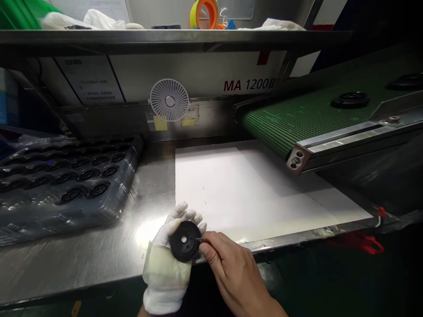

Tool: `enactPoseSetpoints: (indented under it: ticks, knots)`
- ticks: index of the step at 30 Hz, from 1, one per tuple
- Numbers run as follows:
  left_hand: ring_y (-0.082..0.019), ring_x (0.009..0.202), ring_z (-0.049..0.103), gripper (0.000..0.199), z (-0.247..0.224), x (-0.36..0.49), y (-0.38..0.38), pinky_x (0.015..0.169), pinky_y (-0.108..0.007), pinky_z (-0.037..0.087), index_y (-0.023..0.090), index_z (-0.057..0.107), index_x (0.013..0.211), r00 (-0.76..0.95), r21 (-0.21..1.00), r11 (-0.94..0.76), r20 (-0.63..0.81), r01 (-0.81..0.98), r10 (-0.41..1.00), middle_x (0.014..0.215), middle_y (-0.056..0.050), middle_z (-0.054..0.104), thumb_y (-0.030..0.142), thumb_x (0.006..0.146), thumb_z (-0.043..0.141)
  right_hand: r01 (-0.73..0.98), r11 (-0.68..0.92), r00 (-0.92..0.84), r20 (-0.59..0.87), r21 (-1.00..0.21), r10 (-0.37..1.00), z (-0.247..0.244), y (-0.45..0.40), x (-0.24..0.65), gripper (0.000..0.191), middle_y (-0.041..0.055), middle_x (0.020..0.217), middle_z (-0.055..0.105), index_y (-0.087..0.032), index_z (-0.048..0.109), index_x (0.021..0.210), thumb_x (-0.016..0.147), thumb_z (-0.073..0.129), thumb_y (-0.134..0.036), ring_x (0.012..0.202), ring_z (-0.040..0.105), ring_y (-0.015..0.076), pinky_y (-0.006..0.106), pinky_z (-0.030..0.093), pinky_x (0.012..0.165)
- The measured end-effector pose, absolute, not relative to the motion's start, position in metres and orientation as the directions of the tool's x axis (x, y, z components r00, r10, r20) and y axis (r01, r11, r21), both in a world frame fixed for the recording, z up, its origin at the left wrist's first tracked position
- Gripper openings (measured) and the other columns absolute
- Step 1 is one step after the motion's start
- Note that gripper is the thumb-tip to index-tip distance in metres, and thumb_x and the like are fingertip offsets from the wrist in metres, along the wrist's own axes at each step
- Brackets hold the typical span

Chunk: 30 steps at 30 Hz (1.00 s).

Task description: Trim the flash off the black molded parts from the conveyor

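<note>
My left hand (175,242), in a white glove with a yellowish band around the wrist, is closed on a round black disc (185,253) that has a small hole at its centre. The thumb lies on the disc's upper left edge, with the fingers behind it. From the right, my bare right hand (228,262) pinches a small thin tool, of which only a short tip (198,239) shows against the disc's right side. Its kind is hidden by the fingers.
Stacked clear trays (112,198) with black round parts stand at left. A white sheet (224,189) covers the steel bench (145,193). At right, a green conveyor (280,127) carries black parts (350,100). A small fan (169,100) stands below a shelf (148,38) holding tape (204,14).
</note>
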<state>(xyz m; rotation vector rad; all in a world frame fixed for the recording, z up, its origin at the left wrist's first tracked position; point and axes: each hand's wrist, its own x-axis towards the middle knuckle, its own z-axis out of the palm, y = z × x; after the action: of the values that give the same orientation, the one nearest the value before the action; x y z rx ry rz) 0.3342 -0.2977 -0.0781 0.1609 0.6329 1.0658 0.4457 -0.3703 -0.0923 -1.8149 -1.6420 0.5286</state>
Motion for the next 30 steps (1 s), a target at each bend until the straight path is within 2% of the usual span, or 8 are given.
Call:
enactPoseSetpoints:
  ticks: [4, 8, 13, 15, 18, 20, 25, 30]
  knots:
    - [-0.015, 0.072, 0.059, 0.019, -0.078, 0.337, -0.297, 0.069, -0.033, 0.054, 0.018, 0.064, 0.095, 0.262, 0.412, 0.419, -0.385, -0.809, 0.885, 0.076, -0.002, 0.057, 0.014, 0.077, 0.059, 0.757, -0.036, 0.165, 0.138, -0.652, 0.977, -0.097, -0.371, 0.443, 0.036, -0.0035, 0.074, 0.055, -0.027, 0.051, 0.085, 0.101, 0.024, -0.045, 0.065, 0.053, 0.0164, 0.027, 0.033, 0.057]
    - [-0.013, 0.072, 0.056, 0.014, -0.078, 0.345, -0.296, 0.071, -0.029, 0.053, 0.016, 0.063, 0.091, 0.103, 0.498, 0.287, -0.365, -0.818, 0.925, 0.074, 0.000, 0.054, 0.013, 0.078, 0.060, 0.776, -0.008, 0.175, 0.204, -0.631, 0.963, -0.105, -0.373, 0.430, 0.037, -0.0028, 0.072, 0.055, -0.027, 0.054, 0.088, 0.101, 0.023, -0.044, 0.062, 0.054, 0.0165, 0.028, 0.031, 0.055]
    - [-0.012, 0.073, 0.059, 0.015, -0.082, 0.347, -0.295, 0.078, -0.029, 0.053, 0.019, 0.065, 0.094, 0.029, 0.569, 0.198, -0.292, -0.798, 0.956, 0.074, 0.001, 0.057, 0.015, 0.080, 0.060, 0.771, 0.010, 0.178, 0.230, -0.637, 0.957, -0.110, -0.376, 0.418, 0.038, -0.0012, 0.072, 0.056, -0.026, 0.055, 0.088, 0.101, 0.024, -0.043, 0.063, 0.056, 0.0173, 0.028, 0.031, 0.055]
    - [-0.015, 0.083, 0.062, 0.021, -0.081, 0.343, -0.296, 0.084, -0.032, 0.052, 0.019, 0.065, 0.100, 0.074, 0.554, 0.252, -0.324, -0.793, 0.943, 0.083, -0.002, 0.063, 0.016, 0.081, 0.058, 0.758, 0.013, 0.175, 0.222, -0.652, 0.959, -0.109, -0.376, 0.419, 0.040, -0.0007, 0.072, 0.057, -0.025, 0.056, 0.087, 0.101, 0.024, -0.043, 0.063, 0.056, 0.0171, 0.028, 0.032, 0.055]
    - [-0.030, 0.106, 0.058, 0.035, -0.077, 0.332, -0.297, 0.088, -0.046, 0.050, 0.016, 0.061, 0.116, 0.298, 0.493, 0.461, -0.374, -0.738, 0.878, 0.109, -0.014, 0.063, 0.021, 0.082, 0.054, 0.736, 0.037, 0.146, 0.212, -0.676, 0.966, -0.106, -0.376, 0.426, 0.040, -0.0007, 0.074, 0.057, -0.025, 0.058, 0.088, 0.102, 0.024, -0.043, 0.065, 0.055, 0.0166, 0.027, 0.033, 0.056]
    - [-0.034, 0.105, 0.058, 0.041, -0.076, 0.325, -0.298, 0.084, -0.049, 0.050, 0.014, 0.059, 0.119, 0.400, 0.457, 0.545, -0.380, -0.703, 0.834, 0.108, -0.017, 0.063, 0.023, 0.080, 0.054, 0.735, 0.048, 0.132, 0.212, -0.677, 0.968, -0.104, -0.376, 0.431, 0.038, -0.0013, 0.075, 0.057, -0.026, 0.057, 0.090, 0.102, 0.025, -0.042, 0.066, 0.055, 0.0164, 0.026, 0.033, 0.058]
    - [-0.018, 0.071, 0.061, 0.027, -0.077, 0.326, -0.295, 0.069, -0.035, 0.053, 0.013, 0.065, 0.103, 0.351, 0.428, 0.501, -0.384, -0.752, 0.854, 0.076, -0.007, 0.062, 0.018, 0.078, 0.057, 0.769, 0.002, 0.160, 0.195, -0.639, 0.968, -0.102, -0.373, 0.436, 0.035, -0.0021, 0.073, 0.055, -0.024, 0.051, 0.081, 0.102, 0.026, -0.038, 0.062, 0.051, 0.0154, 0.027, 0.029, 0.056]
    - [-0.012, 0.064, 0.057, 0.008, -0.074, 0.341, -0.289, 0.063, -0.028, 0.053, 0.015, 0.064, 0.086, 0.224, 0.347, 0.436, -0.508, -0.830, 0.832, 0.068, 0.000, 0.057, 0.014, 0.080, 0.059, 0.814, 0.019, 0.163, 0.260, -0.580, 0.952, -0.107, -0.375, 0.423, 0.035, -0.0013, 0.071, 0.054, -0.023, 0.050, 0.081, 0.102, 0.025, -0.036, 0.060, 0.049, 0.0160, 0.029, 0.026, 0.056]
